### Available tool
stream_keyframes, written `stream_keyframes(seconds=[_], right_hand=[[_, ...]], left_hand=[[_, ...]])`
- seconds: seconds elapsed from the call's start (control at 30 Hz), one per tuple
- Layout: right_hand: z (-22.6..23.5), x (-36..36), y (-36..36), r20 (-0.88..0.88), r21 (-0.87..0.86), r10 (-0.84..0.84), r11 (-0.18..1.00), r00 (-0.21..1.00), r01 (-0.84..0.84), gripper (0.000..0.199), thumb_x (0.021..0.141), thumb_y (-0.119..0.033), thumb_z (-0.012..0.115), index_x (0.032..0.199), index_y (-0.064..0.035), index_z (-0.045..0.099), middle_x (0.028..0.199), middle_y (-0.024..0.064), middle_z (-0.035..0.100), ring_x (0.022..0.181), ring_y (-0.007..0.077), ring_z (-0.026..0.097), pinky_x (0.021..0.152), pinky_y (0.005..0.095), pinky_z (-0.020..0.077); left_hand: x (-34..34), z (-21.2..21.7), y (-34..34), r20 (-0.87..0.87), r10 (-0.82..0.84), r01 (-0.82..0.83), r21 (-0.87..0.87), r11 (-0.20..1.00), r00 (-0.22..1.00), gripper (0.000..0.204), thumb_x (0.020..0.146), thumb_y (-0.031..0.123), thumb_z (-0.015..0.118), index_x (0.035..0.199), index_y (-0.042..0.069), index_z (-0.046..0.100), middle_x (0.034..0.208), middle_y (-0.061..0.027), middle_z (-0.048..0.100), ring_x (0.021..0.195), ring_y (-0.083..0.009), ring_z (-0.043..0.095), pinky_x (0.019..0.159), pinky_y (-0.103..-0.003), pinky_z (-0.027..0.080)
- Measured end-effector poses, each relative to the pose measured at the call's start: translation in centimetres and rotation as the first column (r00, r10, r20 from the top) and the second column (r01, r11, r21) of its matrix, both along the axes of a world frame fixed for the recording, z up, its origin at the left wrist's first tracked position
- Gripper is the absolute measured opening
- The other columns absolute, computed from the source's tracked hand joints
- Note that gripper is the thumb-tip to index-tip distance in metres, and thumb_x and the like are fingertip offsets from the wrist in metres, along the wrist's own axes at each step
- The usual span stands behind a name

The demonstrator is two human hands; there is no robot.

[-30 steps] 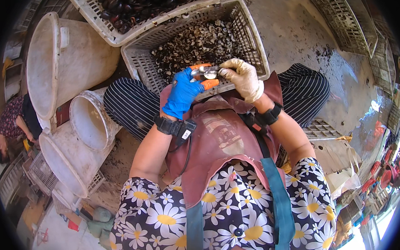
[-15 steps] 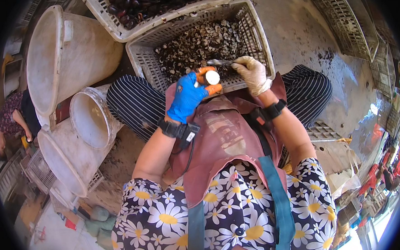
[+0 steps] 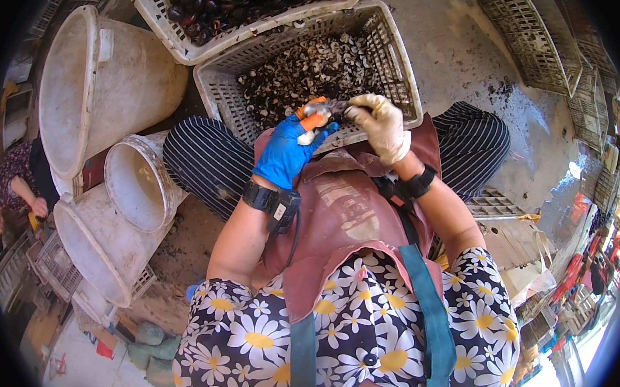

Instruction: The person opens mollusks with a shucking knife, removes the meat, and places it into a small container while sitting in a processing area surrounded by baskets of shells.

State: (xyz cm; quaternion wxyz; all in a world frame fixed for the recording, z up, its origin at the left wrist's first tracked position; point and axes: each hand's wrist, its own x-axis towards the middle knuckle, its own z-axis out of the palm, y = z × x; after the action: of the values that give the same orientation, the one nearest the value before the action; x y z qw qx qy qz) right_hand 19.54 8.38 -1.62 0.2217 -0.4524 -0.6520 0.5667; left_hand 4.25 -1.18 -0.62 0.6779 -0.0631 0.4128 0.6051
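Observation:
My left hand [image 3: 284, 149], in a blue glove with orange finger covers, is closed on a shellfish [image 3: 317, 110]. A pale round piece [image 3: 306, 137] shows under its fingers. My right hand [image 3: 382, 125], in a soiled whitish glove, grips a shucking knife [image 3: 338, 106]; its metal blade reaches left to the shellfish, and its handle is hidden in the fingers. Both hands are close together over the near edge of a plastic crate [image 3: 411, 83]. Small pale shells and dark bits [image 3: 317, 67] lie in that crate.
Behind it, a second crate [image 3: 208, 50] holds dark, glossy shellfish. Large white buckets [image 3: 135, 76] lie tipped at the left, with another person [image 3: 18, 177] beyond them. Stacked crates [image 3: 533, 34] stand at the far right. My striped knees flank the near crate.
The knife blade has swung from above the crate down to the shellfish in my left hand. The white round face seen earlier has turned away, and my hands have drawn closer together.

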Motion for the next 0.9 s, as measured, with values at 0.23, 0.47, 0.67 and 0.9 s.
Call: stream_keyframes(seconds=[0.23,0.47,0.67,0.9], right_hand=[[-0.7,0.4,0.5,-0.212,-0.140,0.031,0.988,0.977,-0.062,0.012,0.079,-0.004,0.064,0.090,-0.0022,0.063,0.077,0.0011,0.059,0.072,0.0074,0.053,0.066,0.0214,0.0443],[-2.1,2.1,2.2,-0.122,-0.127,0.013,0.991,0.992,-0.028,0.013,0.079,-0.007,0.064,0.090,0.0011,0.062,0.080,0.0033,0.061,0.072,0.0094,0.054,0.065,0.0230,0.0450],[-4.2,2.4,2.7,-0.089,-0.100,0.000,0.995,0.996,-0.009,0.016,0.081,-0.007,0.063,0.095,-0.0007,0.060,0.082,0.0013,0.060,0.073,0.0070,0.052,0.068,0.0214,0.0448],[-1.6,0.8,1.8,-0.187,-0.241,0.086,0.962,0.979,-0.131,0.015,0.080,-0.005,0.063,0.093,0.0015,0.061,0.081,0.0030,0.061,0.073,0.0084,0.054,0.067,0.0219,0.0452]], left_hand=[[0.4,0.9,-0.3,0.014,-0.033,0.033,0.006,0.999,0.999,0.029,0.087,0.007,0.052,0.115,-0.002,0.050,0.111,-0.0143,0.057,0.099,-0.0239,0.056,0.085,-0.031,0.049],[0.4,0.4,-0.9,0.132,-0.026,0.026,0.006,1.000,0.991,0.031,0.088,0.010,0.052,0.118,0.002,0.050,0.103,-0.0088,0.060,0.087,-0.0171,0.058,0.063,-0.019,0.046],[-0.1,0.0,-0.6,0.049,-0.092,0.087,0.098,0.991,0.995,0.033,0.089,0.010,0.050,0.120,0.003,0.048,0.114,-0.0095,0.056,0.095,-0.0144,0.056,0.072,-0.019,0.048],[-0.8,-0.5,-1.0,-0.166,-0.243,0.269,0.154,0.951,0.956,0.035,0.086,0.010,0.056,0.120,0.004,0.049,0.112,-0.0115,0.057,0.093,-0.0155,0.058,0.068,-0.017,0.048]])
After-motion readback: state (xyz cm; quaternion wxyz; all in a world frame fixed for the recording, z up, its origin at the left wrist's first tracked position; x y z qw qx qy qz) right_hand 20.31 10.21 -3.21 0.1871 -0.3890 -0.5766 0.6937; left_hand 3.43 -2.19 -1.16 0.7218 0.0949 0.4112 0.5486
